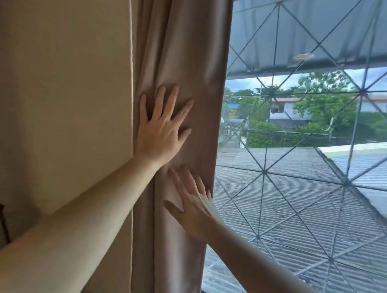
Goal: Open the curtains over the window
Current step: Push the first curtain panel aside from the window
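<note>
While no brand, label or legible writing appears anywhere in the frame, both bare hands are in full view against the beige-pink fabric curtain point(189, 54), which hangs gathered in vertical folds at the centre of the frame. The left hand point(160, 130) lies flat on the curtain at mid-height, fingers spread wide and pointing up, gripping nothing; its bare forearm runs down to the lower left corner. The right hand point(194, 209) sits just below it, near the curtain's right edge, palm toward the fabric, fingers extended and splayed, holding nothing; its forearm runs to the lower right corner. The large glass window point(313, 154) fills the right half of the frame, uncovered, crossed by a diamond-pattern metal grille point(264, 172). Beyond the glass lie a grey corrugated roof point(286, 210), green trees and houses. A plain cream wall point(55, 79) occupies the left side.
</note>
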`<state>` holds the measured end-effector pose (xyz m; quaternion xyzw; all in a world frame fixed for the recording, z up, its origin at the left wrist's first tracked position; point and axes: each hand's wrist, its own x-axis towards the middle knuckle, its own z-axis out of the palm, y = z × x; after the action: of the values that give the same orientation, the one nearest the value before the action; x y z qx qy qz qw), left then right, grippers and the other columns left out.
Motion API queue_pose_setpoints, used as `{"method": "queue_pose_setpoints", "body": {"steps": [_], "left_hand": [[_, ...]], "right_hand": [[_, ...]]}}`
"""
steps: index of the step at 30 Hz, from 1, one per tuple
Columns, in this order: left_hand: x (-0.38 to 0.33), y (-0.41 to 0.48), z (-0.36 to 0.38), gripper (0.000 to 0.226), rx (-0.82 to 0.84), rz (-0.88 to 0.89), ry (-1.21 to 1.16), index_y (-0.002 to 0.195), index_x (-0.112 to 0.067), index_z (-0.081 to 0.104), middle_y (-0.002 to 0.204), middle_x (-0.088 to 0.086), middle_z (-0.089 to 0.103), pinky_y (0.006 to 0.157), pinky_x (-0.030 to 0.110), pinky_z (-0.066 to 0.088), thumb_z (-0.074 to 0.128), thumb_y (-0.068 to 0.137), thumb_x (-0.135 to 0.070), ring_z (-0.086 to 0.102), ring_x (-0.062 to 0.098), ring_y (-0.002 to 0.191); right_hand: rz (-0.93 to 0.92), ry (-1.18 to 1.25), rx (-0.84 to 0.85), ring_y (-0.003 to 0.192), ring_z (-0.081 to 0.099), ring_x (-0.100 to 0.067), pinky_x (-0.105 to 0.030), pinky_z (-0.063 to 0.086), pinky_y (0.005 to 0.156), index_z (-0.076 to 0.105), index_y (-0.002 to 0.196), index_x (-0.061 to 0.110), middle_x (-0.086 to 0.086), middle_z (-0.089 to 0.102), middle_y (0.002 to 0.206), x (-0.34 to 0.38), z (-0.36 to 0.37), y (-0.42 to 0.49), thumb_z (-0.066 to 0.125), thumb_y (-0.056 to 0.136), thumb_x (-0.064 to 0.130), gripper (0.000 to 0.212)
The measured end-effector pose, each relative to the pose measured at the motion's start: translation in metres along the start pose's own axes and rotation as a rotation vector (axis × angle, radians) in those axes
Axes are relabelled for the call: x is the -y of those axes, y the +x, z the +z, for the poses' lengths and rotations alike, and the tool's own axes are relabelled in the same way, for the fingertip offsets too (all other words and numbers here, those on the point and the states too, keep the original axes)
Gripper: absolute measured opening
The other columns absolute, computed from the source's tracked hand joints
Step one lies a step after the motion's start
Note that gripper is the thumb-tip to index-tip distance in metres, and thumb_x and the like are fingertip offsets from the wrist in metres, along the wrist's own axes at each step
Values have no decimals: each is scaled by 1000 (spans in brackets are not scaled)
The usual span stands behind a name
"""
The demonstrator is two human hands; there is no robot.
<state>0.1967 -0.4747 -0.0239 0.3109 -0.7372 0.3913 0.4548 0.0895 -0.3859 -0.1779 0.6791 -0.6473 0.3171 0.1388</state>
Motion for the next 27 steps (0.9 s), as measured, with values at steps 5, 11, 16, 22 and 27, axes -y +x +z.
{"method": "queue_pose_setpoints", "body": {"steps": [5, 11, 16, 22, 27], "left_hand": [[-50, -3, -38, 64, 32, -28, -97, 172, -40, 35, 186, 7, 14, 133, 73, 8, 46, 112, -59, 15, 40, 171], [-119, -5, -89, 64, 22, -49, -214, 175, -40, 26, 186, 6, 12, 136, 65, 3, 40, 115, -57, 11, 39, 171], [-186, -8, -127, 66, 4, 30, -291, 177, -40, 19, 187, 7, 7, 137, 61, 7, 37, 116, -59, 15, 41, 171], [-241, 6, -146, 67, -36, 51, -376, 176, -40, 22, 187, 6, 10, 137, 64, 11, 30, 115, -65, 11, 35, 173], [-282, 28, -149, 67, -98, 82, -452, 176, -40, 25, 186, 7, 15, 136, 64, 14, 33, 114, -66, 15, 35, 172]], "right_hand": [[32, -41, 34, 163, -5, -32, -63, 20, 127, -5, 167, 48, 2, -7, 180, -26, -47, -52, 46, 103, 66, 83], [60, -128, 61, 164, -13, -29, -62, 8, 129, -9, 165, 52, 6, -15, 179, -58, -107, -121, 43, 104, 67, 81], [87, -205, 32, 164, -11, -30, -61, 5, 129, -6, 166, 49, 3, -12, 180, -82, -153, -179, 44, 102, 66, 83], [145, -284, 26, 163, -16, -29, -61, 1, 130, -7, 167, 46, 2, -16, 179, -101, -200, -229, 42, 104, 65, 82], [199, -355, -1, 163, -20, -28, -61, -3, 130, -8, 167, 45, 3, -19, 178, -115, -235, -259, 40, 104, 66, 82]]}}
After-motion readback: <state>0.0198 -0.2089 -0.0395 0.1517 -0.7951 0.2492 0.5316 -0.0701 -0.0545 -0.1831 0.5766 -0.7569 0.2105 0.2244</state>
